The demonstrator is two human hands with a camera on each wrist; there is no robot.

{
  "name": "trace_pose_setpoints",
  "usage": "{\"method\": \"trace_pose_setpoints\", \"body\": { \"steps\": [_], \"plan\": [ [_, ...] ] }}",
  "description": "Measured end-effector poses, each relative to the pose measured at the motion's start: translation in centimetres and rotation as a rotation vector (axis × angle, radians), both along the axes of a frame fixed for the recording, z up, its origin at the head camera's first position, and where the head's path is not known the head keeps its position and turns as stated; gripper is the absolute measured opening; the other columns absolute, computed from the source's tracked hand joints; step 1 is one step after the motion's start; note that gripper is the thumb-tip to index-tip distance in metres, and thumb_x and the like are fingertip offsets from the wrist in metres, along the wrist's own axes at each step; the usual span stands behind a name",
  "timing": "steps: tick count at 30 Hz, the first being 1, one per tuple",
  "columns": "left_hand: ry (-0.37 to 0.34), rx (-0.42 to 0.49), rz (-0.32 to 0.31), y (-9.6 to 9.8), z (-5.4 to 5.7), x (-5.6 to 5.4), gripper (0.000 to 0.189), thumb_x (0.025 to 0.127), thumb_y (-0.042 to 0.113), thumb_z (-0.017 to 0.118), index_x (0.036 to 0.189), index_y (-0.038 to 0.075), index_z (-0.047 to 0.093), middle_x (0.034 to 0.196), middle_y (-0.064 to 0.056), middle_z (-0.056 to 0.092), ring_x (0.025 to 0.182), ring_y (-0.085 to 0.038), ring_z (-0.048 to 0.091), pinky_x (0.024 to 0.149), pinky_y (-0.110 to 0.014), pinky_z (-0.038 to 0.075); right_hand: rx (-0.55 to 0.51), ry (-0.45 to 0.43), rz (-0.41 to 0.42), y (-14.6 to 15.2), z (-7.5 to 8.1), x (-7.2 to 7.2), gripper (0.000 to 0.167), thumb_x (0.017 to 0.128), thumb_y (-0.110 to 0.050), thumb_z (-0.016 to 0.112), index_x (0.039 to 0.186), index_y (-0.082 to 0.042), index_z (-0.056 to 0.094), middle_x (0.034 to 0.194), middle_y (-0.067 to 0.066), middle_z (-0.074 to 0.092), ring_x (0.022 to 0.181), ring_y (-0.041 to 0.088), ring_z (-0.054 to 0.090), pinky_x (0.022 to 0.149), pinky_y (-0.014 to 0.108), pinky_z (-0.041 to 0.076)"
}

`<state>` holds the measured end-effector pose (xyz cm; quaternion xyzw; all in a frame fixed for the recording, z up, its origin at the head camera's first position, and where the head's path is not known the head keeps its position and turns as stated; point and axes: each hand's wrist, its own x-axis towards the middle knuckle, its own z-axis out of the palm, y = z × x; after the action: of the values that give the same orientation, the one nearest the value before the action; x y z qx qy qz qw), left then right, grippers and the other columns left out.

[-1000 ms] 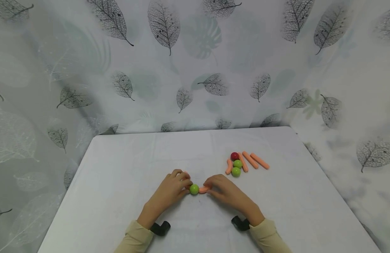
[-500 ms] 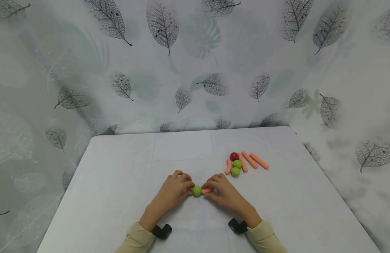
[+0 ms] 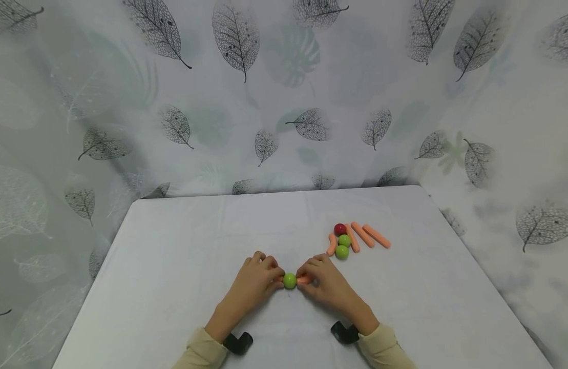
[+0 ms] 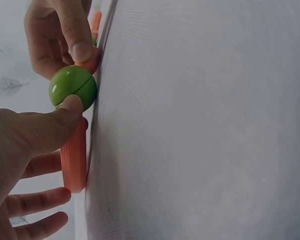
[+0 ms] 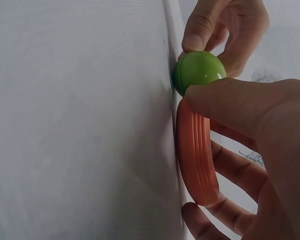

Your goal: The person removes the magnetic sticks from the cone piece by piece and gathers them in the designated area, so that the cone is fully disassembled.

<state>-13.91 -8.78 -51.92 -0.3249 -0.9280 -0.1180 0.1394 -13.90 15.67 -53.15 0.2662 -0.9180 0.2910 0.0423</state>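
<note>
A glossy green ball (image 3: 290, 281) sits low over the white table between my two hands, an orange toy stick meeting it on each side. My left hand (image 3: 253, 282) pinches the straight, ribbed orange stick (image 4: 73, 160) near its ball end, thumb tip right at the ball. On the other side, my right hand (image 3: 329, 282) grips the curved, grooved orange stick (image 5: 195, 155) between thumb and fingers, also close to the ball. Much of both sticks is hidden by the fingers in the head view.
Farther back to the right lie a red ball (image 3: 340, 229), two green balls (image 3: 342, 251), a short curved orange stick (image 3: 332, 244) and three straight orange sticks (image 3: 377, 236). The white table (image 3: 182, 246) ends at a leaf-patterned curtain (image 3: 247, 102).
Both hands have drawn closer together around the green ball, the left one moving right. The ball has shifted slightly right. The pieces at the back stay in place.
</note>
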Motion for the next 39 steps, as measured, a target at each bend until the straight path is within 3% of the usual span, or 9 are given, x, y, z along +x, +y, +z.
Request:
{"method": "trace_pose_setpoints", "body": {
  "steps": [8,17,21,28,33,39],
  "plan": [
    [0.012,0.009,0.029,0.1,0.2,0.2,0.021,0.09,0.046,0.077,0.099,0.028,0.079,0.097,0.005,0.067,0.098,-0.019,0.057,0.08,-0.038,0.049,-0.005,-0.016,-0.028,0.0,0.0,0.3,0.018,0.088,-0.024,0.085,0.101,-0.023,0.074,0.098,-0.012,0.07,0.097,0.01,0.052,0.084,0.031,0.048],
    [0.001,0.03,0.045,0.2,0.2,0.5,0.02,0.093,0.045,0.076,0.097,0.026,0.078,0.092,0.004,0.066,0.097,-0.02,0.057,0.079,-0.039,0.048,-0.027,-0.036,-0.046,0.2,0.3,0.6,0.015,0.089,-0.026,0.084,0.099,-0.026,0.073,0.096,-0.017,0.067,0.094,0.007,0.051,0.083,0.028,0.047],
    [0.027,0.041,0.048,0.1,0.0,0.5,0.018,0.094,0.042,0.077,0.094,0.024,0.076,0.091,0.004,0.066,0.096,-0.02,0.057,0.079,-0.038,0.048,-0.023,0.009,-0.041,0.5,0.3,0.6,0.016,0.088,-0.023,0.085,0.098,-0.025,0.072,0.095,-0.016,0.067,0.091,0.007,0.05,0.08,0.028,0.046],
    [0.046,0.059,0.052,-0.1,-0.3,0.4,0.018,0.091,0.039,0.08,0.092,0.022,0.073,0.09,0.005,0.065,0.095,-0.02,0.058,0.078,-0.037,0.047,0.041,0.166,-0.052,1.1,0.4,0.4,0.018,0.083,-0.02,0.088,0.094,-0.022,0.073,0.092,-0.01,0.071,0.089,0.01,0.056,0.08,0.033,0.048],
    [-0.014,0.068,0.06,-0.3,-0.2,0.5,0.018,0.092,0.039,0.079,0.096,0.023,0.074,0.092,0.006,0.066,0.098,-0.02,0.059,0.08,-0.038,0.047,0.118,0.198,-0.062,1.4,0.8,0.3,0.014,0.087,-0.021,0.085,0.096,-0.019,0.074,0.094,-0.007,0.072,0.094,0.014,0.062,0.084,0.037,0.052],
    [-0.134,0.068,0.044,-0.6,0.0,0.4,0.018,0.094,0.037,0.078,0.103,0.023,0.076,0.097,0.006,0.065,0.103,-0.02,0.059,0.085,-0.042,0.05,0.143,0.164,-0.116,2.1,1.1,0.6,0.016,0.086,-0.019,0.087,0.096,-0.018,0.075,0.092,-0.007,0.072,0.094,0.013,0.063,0.085,0.038,0.053]
  ]
}}
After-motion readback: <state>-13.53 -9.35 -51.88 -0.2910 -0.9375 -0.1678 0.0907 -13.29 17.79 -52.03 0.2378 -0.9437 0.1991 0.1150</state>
